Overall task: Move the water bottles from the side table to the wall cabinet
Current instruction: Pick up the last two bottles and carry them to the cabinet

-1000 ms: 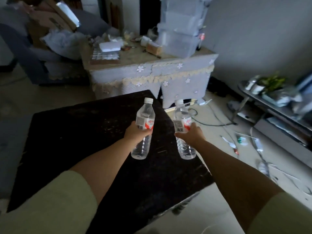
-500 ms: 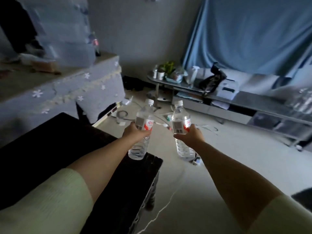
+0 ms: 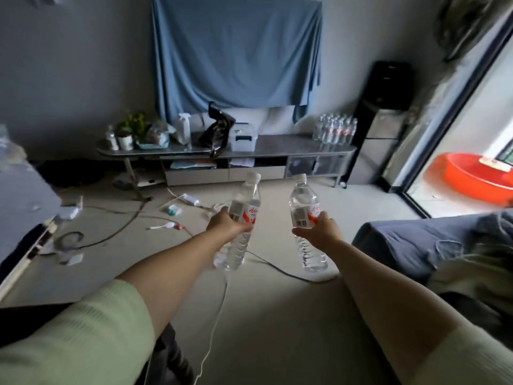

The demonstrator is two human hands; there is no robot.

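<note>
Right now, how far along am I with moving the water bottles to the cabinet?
Done, it seems: a cluster of bottles already stands at the right end of the cabinet. In hand: the left hand grips one bottle, the right hand grips another, both upright, over the floor short of the cabinet. Left: carry them across and set them down. The side table is out of view, so I can't tell what remains there.

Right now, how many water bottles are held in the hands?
2. One bottle is gripped by the left hand, the other bottle by the right hand. More bottles stand grouped on the wall cabinet; those are too blurred to count.
</note>
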